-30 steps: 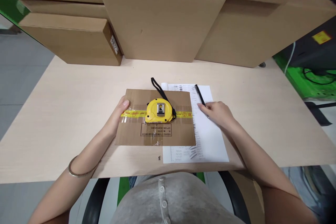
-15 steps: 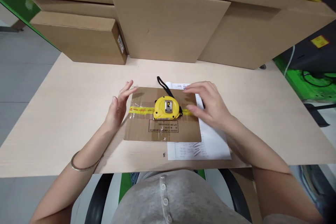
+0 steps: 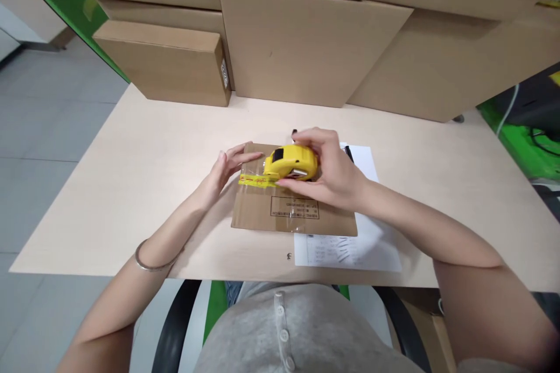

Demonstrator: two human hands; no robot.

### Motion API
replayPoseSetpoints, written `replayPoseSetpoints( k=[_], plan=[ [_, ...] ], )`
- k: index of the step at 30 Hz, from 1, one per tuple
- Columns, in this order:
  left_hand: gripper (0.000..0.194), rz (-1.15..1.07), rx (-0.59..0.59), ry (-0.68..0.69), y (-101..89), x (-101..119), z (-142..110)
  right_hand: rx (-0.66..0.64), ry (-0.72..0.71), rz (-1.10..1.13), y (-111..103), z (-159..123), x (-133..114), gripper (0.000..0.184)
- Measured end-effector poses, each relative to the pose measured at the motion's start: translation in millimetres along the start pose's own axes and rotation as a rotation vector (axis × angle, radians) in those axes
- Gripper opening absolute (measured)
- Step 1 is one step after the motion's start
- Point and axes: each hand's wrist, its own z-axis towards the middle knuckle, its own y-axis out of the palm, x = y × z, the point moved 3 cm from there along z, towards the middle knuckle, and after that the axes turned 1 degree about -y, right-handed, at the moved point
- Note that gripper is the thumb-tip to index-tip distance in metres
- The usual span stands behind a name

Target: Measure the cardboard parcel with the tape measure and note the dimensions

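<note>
Carton label (image 3: 294, 208), paper print (image 3: 335, 250), both illegible

Between the pale wooden surface's (image 3: 166, 145) near and far edges: one yellow-and-black tape measure (image 3: 296, 161), one flat brown cardboard package (image 3: 258, 211), one black pen (image 3: 349, 153), one printed white paper (image 3: 375, 242).

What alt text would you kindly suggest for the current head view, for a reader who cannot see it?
A person's right hand grips a yellow tape measure over a taped cardboard package, with the left hand at the package's left edge. Paper lies partly under the package; larger cartons stand behind.
</note>
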Motion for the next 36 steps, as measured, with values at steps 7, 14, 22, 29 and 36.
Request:
replayPoseSetpoints(
  k=[7, 14, 22, 29, 36],
  plan=[
    [0.067, -0.133, 0.085, -0.038, 2.5, -2, -3, -0.292, -0.095, 0.136, 19, 47, -29, 0.042],
    [0.065, -0.106, 0.003, -0.012, -5.5, -13, -3, -0.408, -0.055, -0.063, 21, 41, -24, 0.045],
    [0.039, 0.211, -0.157, 0.092, -18.1, -11, -1, -0.267, 0.200, -0.083, -60, -48, 20, 0.041],
    [0.038, 0.214, -0.108, 0.080, -18.1, -12, -1, -0.119, 0.369, -0.096, -93, -114, 47, 0.041],
    [0.039, 0.227, -0.076, 0.099, -21.5, -17, 1, -0.087, 0.359, -0.115, -84, -110, 46, 0.040]
  ],
)
